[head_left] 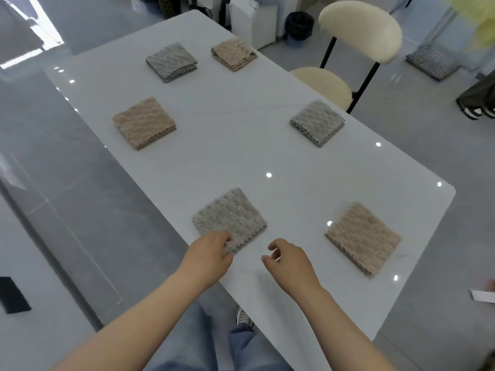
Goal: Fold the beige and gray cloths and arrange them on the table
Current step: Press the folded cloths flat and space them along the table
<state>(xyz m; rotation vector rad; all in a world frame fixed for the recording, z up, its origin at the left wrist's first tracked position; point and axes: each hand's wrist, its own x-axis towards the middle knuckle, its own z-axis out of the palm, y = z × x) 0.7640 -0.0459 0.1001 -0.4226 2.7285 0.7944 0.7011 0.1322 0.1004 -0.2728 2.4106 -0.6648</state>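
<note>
Several folded cloths lie in two rows on the white table [241, 145]. Nearest me is a gray cloth [230, 216]; my left hand [207, 257] rests on its near corner, fingers curled on the fabric. My right hand [289, 262] hovers just right of it, fingers loosely curled, holding nothing. A beige cloth [363, 236] lies at the near right. In the middle row sit a beige cloth [144, 123] on the left and a gray cloth [317, 121] on the right. At the far end lie a gray cloth [171, 61] and a beige cloth [234, 53].
A cream chair [359, 30] stands at the table's right side. Beyond it are a black bin [298, 25], a white cabinet [254, 20] and a checked cushion [434, 61] on the floor. Another person's feet [476, 111] show at the right edge.
</note>
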